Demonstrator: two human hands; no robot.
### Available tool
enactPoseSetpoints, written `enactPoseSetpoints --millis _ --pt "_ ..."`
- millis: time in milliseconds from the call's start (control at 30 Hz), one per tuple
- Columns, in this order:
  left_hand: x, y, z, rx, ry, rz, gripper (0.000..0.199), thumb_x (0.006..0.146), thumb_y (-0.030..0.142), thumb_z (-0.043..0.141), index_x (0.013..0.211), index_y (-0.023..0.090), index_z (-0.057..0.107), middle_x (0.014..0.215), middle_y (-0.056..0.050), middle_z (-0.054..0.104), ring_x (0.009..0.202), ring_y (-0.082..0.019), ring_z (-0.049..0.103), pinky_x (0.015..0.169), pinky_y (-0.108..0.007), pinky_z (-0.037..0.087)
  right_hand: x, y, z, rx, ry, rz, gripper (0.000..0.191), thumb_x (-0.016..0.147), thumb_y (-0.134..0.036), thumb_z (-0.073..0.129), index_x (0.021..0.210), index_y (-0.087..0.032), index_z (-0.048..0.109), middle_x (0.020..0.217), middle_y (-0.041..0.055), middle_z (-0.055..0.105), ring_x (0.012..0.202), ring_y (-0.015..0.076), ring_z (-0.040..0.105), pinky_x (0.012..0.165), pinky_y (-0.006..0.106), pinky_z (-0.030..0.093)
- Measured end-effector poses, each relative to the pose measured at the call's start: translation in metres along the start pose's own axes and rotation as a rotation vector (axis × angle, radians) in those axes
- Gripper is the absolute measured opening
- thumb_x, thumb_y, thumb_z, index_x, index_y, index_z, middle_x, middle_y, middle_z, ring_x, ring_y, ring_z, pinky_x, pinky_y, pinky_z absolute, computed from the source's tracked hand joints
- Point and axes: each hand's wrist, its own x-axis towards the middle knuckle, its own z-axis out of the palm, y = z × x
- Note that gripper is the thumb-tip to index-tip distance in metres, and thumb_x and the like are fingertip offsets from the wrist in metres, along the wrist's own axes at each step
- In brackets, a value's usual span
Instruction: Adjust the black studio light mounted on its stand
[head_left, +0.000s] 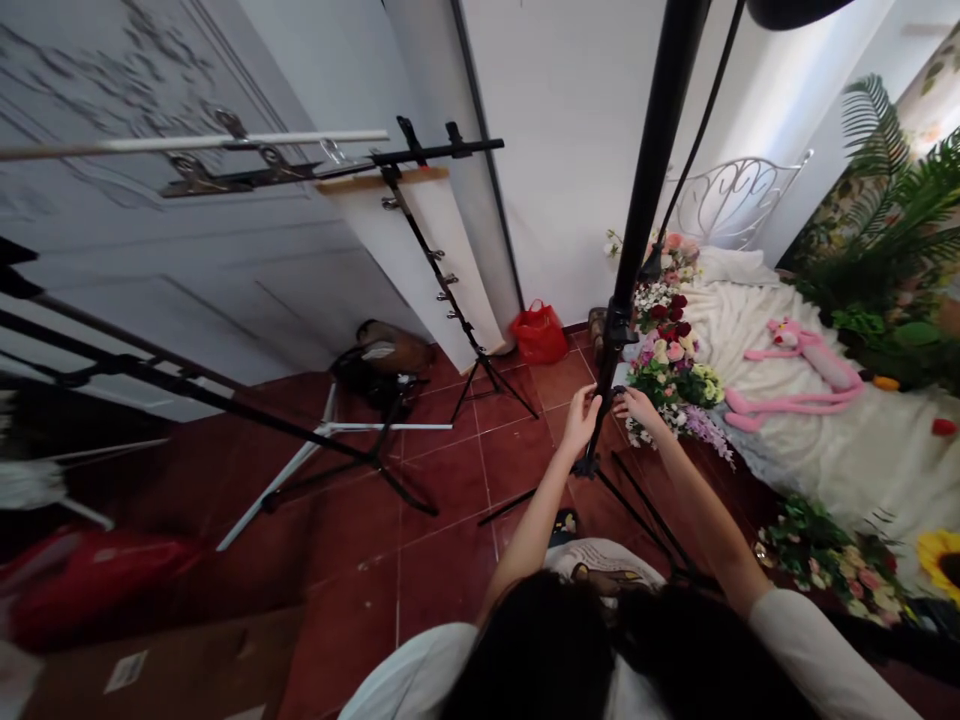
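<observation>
A black light stand [651, 190] rises in front of me, slightly tilted in the view, with a dark lamp head [799, 10] cut off by the top edge. My left hand [583, 416] is closed round its pole, below a black clamp collar. On the pole's other side, my right hand [637, 408] has its fingers closed on a small dark knob [618, 392] at the stand. A black cable [701, 125] hangs beside the pole. The stand's legs spread over the floor close to my feet.
A bed [750, 295] with pale cloth, flowers and a pink plush toy [821, 365] lies right. A backdrop stand [431, 250] with clips and a red bag [540, 333] are ahead. Tripod legs [330, 435] cross the tiled floor left, near a cardboard box [180, 665].
</observation>
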Motion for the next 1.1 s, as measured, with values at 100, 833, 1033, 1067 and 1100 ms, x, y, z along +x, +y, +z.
enactPoseSetpoints --millis 100,833,1033,1067,1100 --pt "0.007 -0.003 0.007 0.026 -0.038 -0.016 0.037 0.091 0.048 0.041 0.113 0.021 0.055 0.113 -0.008 0.061 0.11 -0.017 0.055 0.101 -0.034 0.041 0.014 -0.019 -0.02 -0.041 -0.249 0.066 0.008 0.081 -0.021 0.06 0.08 -0.014 0.063 0.072 0.0051 0.07 0.056 0.0102 0.063 0.055 0.023 0.056" --pt "0.009 -0.032 0.023 0.021 0.13 -0.025 0.044 0.088 0.053 0.042 0.109 0.019 0.06 0.11 -0.01 0.064 0.108 -0.02 0.059 0.094 -0.036 0.049 0.036 -0.048 -0.042 -0.309 -0.448 -0.27 0.034 0.052 -0.034 0.081 0.076 -0.013 0.072 0.071 0.0029 0.072 0.066 0.0152 0.066 0.072 0.03 0.053" --pt "0.009 -0.03 0.023 0.02 0.138 -0.049 0.044 0.087 0.053 0.044 0.108 0.018 0.061 0.102 -0.01 0.066 0.107 -0.021 0.06 0.094 -0.037 0.048 0.035 -0.066 -0.042 -0.52 -0.45 -0.413 0.029 0.05 -0.032 0.082 0.071 -0.014 0.072 0.063 0.003 0.071 0.06 0.0172 0.065 0.061 0.026 0.05" --pt "0.01 -0.03 0.023 0.019 0.138 -0.051 0.044 0.087 0.053 0.044 0.109 0.019 0.06 0.102 -0.01 0.066 0.107 -0.021 0.06 0.094 -0.037 0.048 0.033 -0.068 -0.041 -0.569 -0.427 -0.467 0.026 0.052 -0.031 0.082 0.071 -0.015 0.072 0.063 0.0027 0.07 0.061 0.0176 0.066 0.062 0.025 0.05" --pt "0.01 -0.03 0.023 0.019 0.139 -0.051 0.044 0.087 0.053 0.044 0.109 0.018 0.06 0.103 -0.01 0.066 0.107 -0.021 0.059 0.094 -0.037 0.048 0.03 -0.068 -0.041 -0.616 -0.399 -0.518 0.022 0.054 -0.029 0.081 0.07 -0.016 0.072 0.063 0.0024 0.07 0.063 0.0179 0.066 0.063 0.025 0.049"
